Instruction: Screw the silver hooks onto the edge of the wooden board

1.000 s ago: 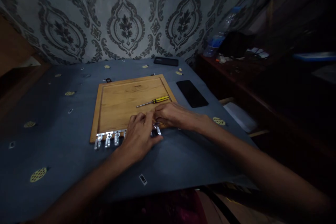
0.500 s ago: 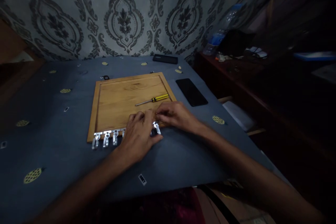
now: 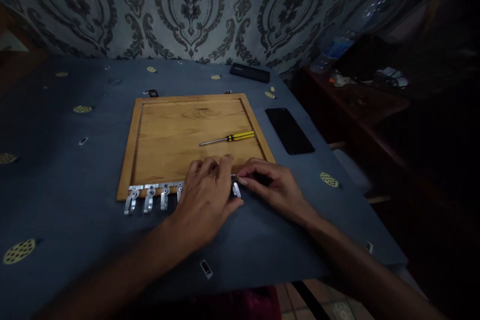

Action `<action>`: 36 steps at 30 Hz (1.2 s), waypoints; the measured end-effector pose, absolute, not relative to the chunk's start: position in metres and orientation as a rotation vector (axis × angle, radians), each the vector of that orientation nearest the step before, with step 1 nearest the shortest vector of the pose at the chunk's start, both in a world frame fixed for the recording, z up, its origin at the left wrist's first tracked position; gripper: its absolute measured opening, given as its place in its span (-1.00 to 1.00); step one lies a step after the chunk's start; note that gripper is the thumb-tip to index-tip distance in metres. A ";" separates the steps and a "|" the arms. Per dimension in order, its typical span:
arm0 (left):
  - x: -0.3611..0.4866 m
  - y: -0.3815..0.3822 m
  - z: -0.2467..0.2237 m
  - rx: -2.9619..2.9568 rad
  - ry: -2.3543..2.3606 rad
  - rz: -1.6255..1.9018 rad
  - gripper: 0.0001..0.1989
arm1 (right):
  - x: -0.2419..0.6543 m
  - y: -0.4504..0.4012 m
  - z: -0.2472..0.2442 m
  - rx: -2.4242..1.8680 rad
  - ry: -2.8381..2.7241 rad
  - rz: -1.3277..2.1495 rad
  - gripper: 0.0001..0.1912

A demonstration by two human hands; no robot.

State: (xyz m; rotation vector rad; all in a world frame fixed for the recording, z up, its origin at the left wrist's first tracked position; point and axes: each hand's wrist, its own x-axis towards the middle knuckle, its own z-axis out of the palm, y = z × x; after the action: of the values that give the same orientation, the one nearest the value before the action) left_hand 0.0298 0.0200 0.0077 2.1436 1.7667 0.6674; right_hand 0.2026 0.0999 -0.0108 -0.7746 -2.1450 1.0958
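While the left hand (image 3: 204, 195) lies over the row of metal hooks (image 3: 150, 197) at the lower centre of the frame, its fingers are bent and its thumb stands apart; what they grip underneath, if anything, I can't tell. Just beside it, the right hand (image 3: 277, 187) brings thumb and forefinger close together at the row's right end. Whether something small sits between those tips, I can't make out either.

The hooks run along the near edge of a framed wooden board (image 3: 180, 132) in the middle of the frame, their bent ends pointing down past it. On the board, right of centre, lies a screwdriver (image 3: 229, 138), its yellow-and-black handle to the right and its shaft pointing left. A black phone (image 3: 289, 131) rests on the blue tablecloth (image 3: 75, 175), right of the board. Toward the upper right, a plastic bottle (image 3: 337, 50) stands in shadow near the patterned wall (image 3: 240, 25).
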 end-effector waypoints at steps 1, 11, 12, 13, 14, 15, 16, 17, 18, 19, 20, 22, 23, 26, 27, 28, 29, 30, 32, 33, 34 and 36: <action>0.030 0.020 0.008 2.140 1.763 0.668 -0.42 | 0.203 0.100 -0.011 -0.771 -2.161 1.076 -0.83; 0.030 0.020 0.004 2.174 1.776 0.711 -0.37 | 0.207 0.102 -0.018 -0.604 -2.315 0.878 -0.92; 0.030 0.019 0.005 2.180 1.777 0.698 -0.38 | 0.207 0.102 -0.019 -0.589 -2.322 0.858 -0.92; 0.030 0.019 0.005 2.188 1.776 0.686 -0.38 | 0.207 0.103 -0.019 -0.574 -2.325 0.837 -0.93; 0.030 0.019 0.006 2.199 1.772 0.675 -0.38 | 0.207 0.103 -0.020 -0.565 -2.329 0.818 -0.94; 0.030 0.019 0.006 2.210 1.769 0.673 -0.38 | 0.207 0.103 -0.020 -0.560 -2.332 0.802 -0.94; 0.030 0.019 0.006 2.217 1.768 0.677 -0.36 | 0.207 0.103 -0.021 -0.558 -2.336 0.791 -0.93; 0.030 0.018 0.006 2.222 1.768 0.679 -0.35 | 0.208 0.103 -0.021 -0.553 -2.338 0.783 -0.92; 0.029 0.019 0.006 2.225 1.767 0.681 -0.34 | 0.208 0.103 -0.022 -0.547 -2.337 0.779 -0.92; 0.029 0.019 0.006 2.227 1.769 0.684 -0.33 | 0.208 0.103 -0.023 -0.537 -2.333 0.777 -0.91; 0.029 0.019 0.005 2.229 1.770 0.685 -0.32 | 0.209 0.103 -0.024 -0.525 -2.327 0.775 -0.90; 0.028 0.019 0.005 2.234 1.769 0.686 -0.32 | 0.209 0.104 -0.026 -0.498 -2.326 0.766 -0.87; 0.028 0.019 0.005 2.236 1.768 0.688 -0.32 | 0.210 0.104 -0.026 -0.488 -2.333 0.760 -0.86; 0.028 0.019 0.005 2.240 1.765 0.698 -0.31 | 0.211 0.104 -0.027 -0.473 -2.356 0.743 -0.83; 0.028 0.019 0.005 2.239 1.765 0.699 -0.30 | 0.211 0.104 -0.027 -0.474 -2.355 0.741 -0.82; 0.029 0.019 0.005 2.237 1.766 0.700 -0.30 | 0.211 0.104 -0.028 -0.473 -2.347 0.742 -0.81; 0.029 0.019 0.005 2.235 1.768 0.702 -0.30 | 0.211 0.104 -0.028 -0.473 -2.341 0.747 -0.81; 0.029 0.019 0.005 2.234 1.766 0.700 -0.30 | 0.211 0.104 -0.027 -0.474 -2.336 0.752 -0.80; 0.029 0.019 0.005 2.234 1.760 0.698 -0.29 | 0.211 0.104 -0.027 -0.483 -2.336 0.758 -0.79; 0.029 0.020 0.005 2.235 1.759 0.697 -0.29 | 0.210 0.104 -0.026 -0.491 -2.338 0.760 -0.78; 0.029 0.020 0.005 2.235 1.757 0.695 -0.30 | 0.210 0.104 -0.025 -0.502 -2.339 0.766 -0.78; 0.028 0.020 0.005 2.226 1.763 0.696 -0.33 | 0.210 0.104 -0.022 -0.519 -2.332 0.792 -0.78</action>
State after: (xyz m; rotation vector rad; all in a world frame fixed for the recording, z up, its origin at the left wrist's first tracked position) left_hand 0.0284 0.0198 0.0047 2.2260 1.7630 0.6964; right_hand 0.2100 0.1039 -0.0220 -0.5193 -2.3323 0.7916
